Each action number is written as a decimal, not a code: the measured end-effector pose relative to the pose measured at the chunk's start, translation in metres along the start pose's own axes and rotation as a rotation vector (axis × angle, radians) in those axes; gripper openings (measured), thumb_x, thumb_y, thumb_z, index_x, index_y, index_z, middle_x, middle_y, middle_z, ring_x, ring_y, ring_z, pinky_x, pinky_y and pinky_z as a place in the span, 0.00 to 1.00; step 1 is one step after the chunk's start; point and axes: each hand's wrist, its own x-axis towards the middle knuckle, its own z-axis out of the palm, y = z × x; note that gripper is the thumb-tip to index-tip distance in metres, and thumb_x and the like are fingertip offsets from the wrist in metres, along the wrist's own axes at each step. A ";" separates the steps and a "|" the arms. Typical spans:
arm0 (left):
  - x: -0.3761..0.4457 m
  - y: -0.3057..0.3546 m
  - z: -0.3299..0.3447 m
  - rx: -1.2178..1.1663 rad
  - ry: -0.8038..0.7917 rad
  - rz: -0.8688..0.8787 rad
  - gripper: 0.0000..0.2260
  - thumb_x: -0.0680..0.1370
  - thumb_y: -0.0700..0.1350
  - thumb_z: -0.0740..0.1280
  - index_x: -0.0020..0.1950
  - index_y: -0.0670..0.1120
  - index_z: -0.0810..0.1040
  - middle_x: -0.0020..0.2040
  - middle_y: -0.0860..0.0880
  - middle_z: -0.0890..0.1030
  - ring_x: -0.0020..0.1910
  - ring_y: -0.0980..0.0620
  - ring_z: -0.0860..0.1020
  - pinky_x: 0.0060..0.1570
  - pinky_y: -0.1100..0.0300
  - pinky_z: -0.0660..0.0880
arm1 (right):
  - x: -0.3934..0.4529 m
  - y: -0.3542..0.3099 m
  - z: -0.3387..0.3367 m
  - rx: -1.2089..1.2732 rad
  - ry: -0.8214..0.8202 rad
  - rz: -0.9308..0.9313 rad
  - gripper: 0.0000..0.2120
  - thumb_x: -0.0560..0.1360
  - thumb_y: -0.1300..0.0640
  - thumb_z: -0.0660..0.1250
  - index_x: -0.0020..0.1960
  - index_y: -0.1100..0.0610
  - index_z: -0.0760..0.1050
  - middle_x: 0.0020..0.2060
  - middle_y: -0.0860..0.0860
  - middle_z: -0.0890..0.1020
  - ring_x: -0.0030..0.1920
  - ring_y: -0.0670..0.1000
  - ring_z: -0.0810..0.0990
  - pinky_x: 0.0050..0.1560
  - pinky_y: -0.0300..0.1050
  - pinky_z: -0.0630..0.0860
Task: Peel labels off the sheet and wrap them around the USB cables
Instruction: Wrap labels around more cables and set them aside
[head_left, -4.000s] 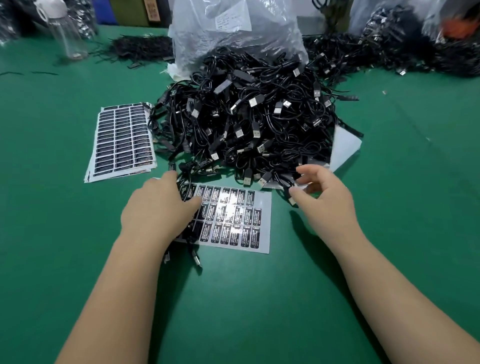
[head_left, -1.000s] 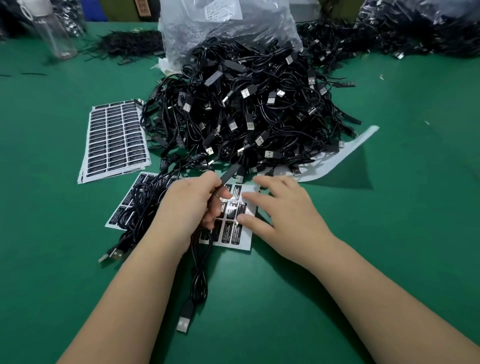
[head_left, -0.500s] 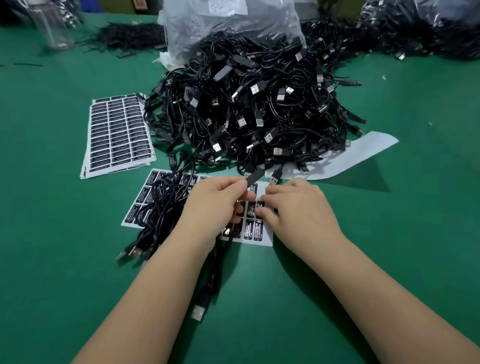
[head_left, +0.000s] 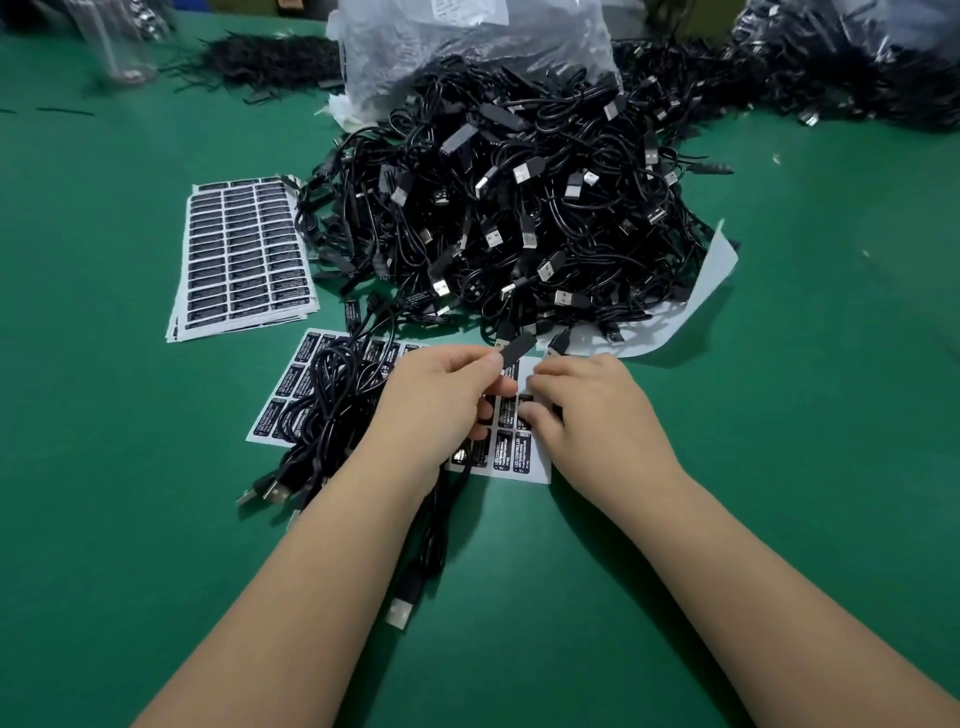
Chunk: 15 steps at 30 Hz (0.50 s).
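Left hand: the left hand (head_left: 441, 400) is over the middle of the near label sheet, thumb and fingers pinched on a small black rectangular controller block (head_left: 516, 348) that sticks out to the upper right of the fingertips.
Held cable: the thin black USB cable (head_left: 434, 540) runs under the left wrist and down over the green table, ending in a silver USB plug (head_left: 399, 613) near the left forearm.
Right hand: the right hand (head_left: 597, 410) rests just right of the left one, fingers curled with the tips down on the right part of the sheet; whether they pinch a label I cannot tell.
Hands together: the two hands are nearly touching above the sheet.
Near label sheet: a white backing sheet with black printed rectangular labels (head_left: 514, 452) lies flat in front of the person, partly covered by both hands.
Loose cable bundle: a coiled bunch of black cables (head_left: 322, 400) lies on the sheet's left half, plugs pointing toward the near left.
Cable pile: a large heap of black USB cables with silver plugs (head_left: 509, 218) sits just beyond the sheet, in the centre.
Label stack: a stack of full black-label sheets (head_left: 244, 249) lies left of the heap.
Empty backing: a curled white backing sheet (head_left: 711, 280) lies under the heap's right edge.
Bag: a clear crinkled plastic bag (head_left: 467, 47) stands behind the heap.
Surface: a green table mat (head_left: 779, 415).
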 end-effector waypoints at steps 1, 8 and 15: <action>0.000 0.000 0.000 0.000 0.002 0.000 0.06 0.79 0.42 0.65 0.45 0.50 0.81 0.34 0.53 0.83 0.26 0.61 0.73 0.26 0.67 0.72 | 0.000 0.000 0.000 -0.022 0.001 -0.024 0.12 0.79 0.51 0.61 0.53 0.55 0.80 0.57 0.48 0.79 0.51 0.52 0.69 0.51 0.39 0.58; 0.001 -0.001 0.001 -0.003 0.003 0.003 0.06 0.79 0.42 0.65 0.46 0.49 0.81 0.32 0.54 0.83 0.25 0.62 0.73 0.25 0.68 0.71 | -0.001 -0.003 -0.004 0.011 0.060 -0.001 0.09 0.77 0.52 0.65 0.50 0.53 0.83 0.48 0.48 0.84 0.50 0.53 0.74 0.44 0.40 0.58; 0.001 -0.003 0.000 -0.010 -0.006 0.014 0.07 0.79 0.42 0.65 0.44 0.50 0.81 0.33 0.54 0.83 0.26 0.61 0.73 0.25 0.67 0.71 | -0.002 -0.002 -0.001 0.001 0.039 0.018 0.11 0.78 0.51 0.63 0.55 0.53 0.80 0.52 0.48 0.81 0.54 0.54 0.73 0.53 0.45 0.67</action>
